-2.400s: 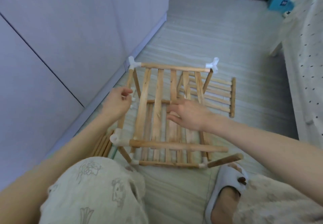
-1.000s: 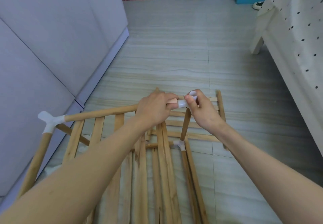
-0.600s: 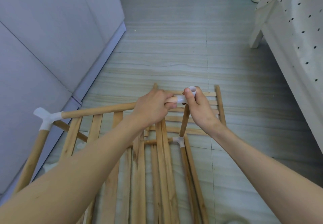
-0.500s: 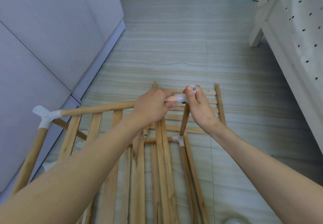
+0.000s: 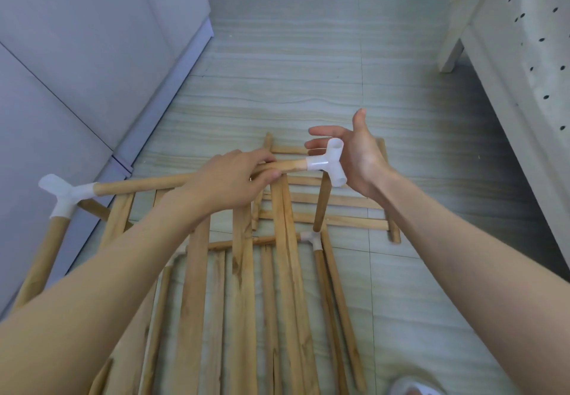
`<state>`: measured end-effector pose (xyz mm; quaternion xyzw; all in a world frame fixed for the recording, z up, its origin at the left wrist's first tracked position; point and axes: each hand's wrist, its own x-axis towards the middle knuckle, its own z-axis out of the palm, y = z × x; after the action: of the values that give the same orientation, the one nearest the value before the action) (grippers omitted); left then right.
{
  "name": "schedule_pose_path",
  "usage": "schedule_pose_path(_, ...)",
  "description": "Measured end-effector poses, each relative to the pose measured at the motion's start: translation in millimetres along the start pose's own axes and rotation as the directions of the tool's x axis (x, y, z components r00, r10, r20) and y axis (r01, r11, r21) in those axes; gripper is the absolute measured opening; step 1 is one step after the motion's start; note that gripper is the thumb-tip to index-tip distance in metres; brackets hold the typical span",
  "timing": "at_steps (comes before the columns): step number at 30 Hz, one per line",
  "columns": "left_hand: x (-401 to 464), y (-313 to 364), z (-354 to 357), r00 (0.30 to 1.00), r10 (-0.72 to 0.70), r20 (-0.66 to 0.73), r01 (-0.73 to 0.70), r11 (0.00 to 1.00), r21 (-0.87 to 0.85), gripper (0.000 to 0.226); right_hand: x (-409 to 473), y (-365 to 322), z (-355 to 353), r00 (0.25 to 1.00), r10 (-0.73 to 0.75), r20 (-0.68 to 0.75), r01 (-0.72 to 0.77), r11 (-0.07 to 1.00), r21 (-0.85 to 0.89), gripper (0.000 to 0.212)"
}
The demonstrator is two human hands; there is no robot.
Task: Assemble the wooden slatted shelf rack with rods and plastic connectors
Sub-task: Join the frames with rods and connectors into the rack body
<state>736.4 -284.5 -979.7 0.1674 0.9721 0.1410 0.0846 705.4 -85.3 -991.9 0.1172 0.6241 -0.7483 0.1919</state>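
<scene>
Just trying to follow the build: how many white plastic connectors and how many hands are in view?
White plastic connectors: 3, top right, top left, lower middle
Hands: 2, left hand gripping the top rod, right hand open
Total: 5
A half-hidden pale patch might be a fourth connector; cannot tell.

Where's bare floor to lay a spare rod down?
Bare floor runs ahead of the loose slat panel, between the cabinet and the bed. A smaller patch lies right of the rack, near the slipper. Under the hands it is crowded: slats, rods, connectors.
</scene>
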Motion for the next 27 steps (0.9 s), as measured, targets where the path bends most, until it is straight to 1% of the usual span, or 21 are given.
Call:
schedule_pose_path(2,-0.6,0.7,2.6,0.999,-0.037,-0.028,0.038,0.998,0.041,0.036,4.0,3.6,6.0,0.998,0.038,0.053,-0.038,0.999,0.001,0.082)
schedule_pose_path(6,-4.6,4.3,12.3,0.984,-0.035,-0.175,0.058,0.990,0.126,0.034,5.6,12.9,8.9,0.994,0.027,0.110,-0.028,1.000,0.006,0.078)
schedule_pose_path(8,-7.4,7.7,16.6,0.981,-0.007,-0.195,0.033,0.991,0.132,0.033,3.6,17.2,7.7,0.988,0.027,0.149,-0.031,0.999,0.021,0.075)
schedule_pose_path(10,-7.0,9.7,18.7,0.976,0.020,-0.215,0.011,0.990,0.141,0.032,3.8,20.4,6.9,0.986,0.029,0.164,-0.029,1.000,-0.001,0.073)
schedule_pose_path(14,-5.8,10.1,23.8,0.964,0.020,-0.265,0.020,0.989,0.149,0.031,7.3,21.4,10.4,0.985,0.026,0.168,-0.021,0.999,-0.030,0.073)
schedule_pose_path(19,-5.6,4.5,24.8,0.958,-0.024,-0.286,0.067,0.987,0.143,0.033,12.5,19.8,18.6,0.988,0.019,0.153,-0.015,1.000,-0.025,0.072)
schedule_pose_path(22,-7.7,1.8,23.1,0.947,-0.044,-0.317,0.085,0.989,0.118,0.032,16.5,18.8,26.1,0.997,-0.013,0.082,0.013,1.000,0.004,0.069)
schedule_pose_path(25,-5.0,-4.7,20.3,0.943,-0.010,-0.333,0.050,0.993,0.111,0.030,21.2,16.2,35.7,0.999,-0.042,0.002,0.042,0.997,0.062,0.063)
schedule_pose_path(27,-1.9,-9.2,17.5,0.943,-0.001,-0.334,0.039,0.994,0.107,0.030,21.7,19.9,37.1,0.998,-0.051,-0.026,0.051,0.998,0.019,0.057)
